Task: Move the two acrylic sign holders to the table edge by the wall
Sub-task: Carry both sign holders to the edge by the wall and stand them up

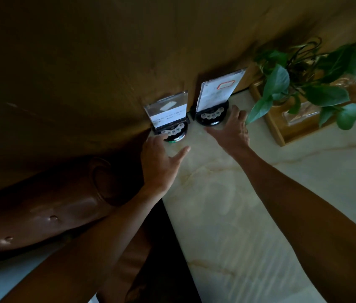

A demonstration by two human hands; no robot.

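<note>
Two acrylic sign holders stand on round black bases at the far edge of the pale marble table (227, 204), against the brown wall. The left sign holder (167, 112) is short and wide with a white card. The right sign holder (218, 90) is taller and leans right. My left hand (161, 158) hovers just in front of the left base, fingers spread, fingertips at its rim. My right hand (231, 130) lies beside the right base, fingers apart, touching or nearly touching its right side. Neither hand grips a holder.
A wooden tray (281, 130) with a leafy green plant (303, 84) in a glass vessel stands right of the holders, close to my right hand. A brown leather seat back (48, 206) runs along the table's left edge. The wall (107, 62) rises directly behind.
</note>
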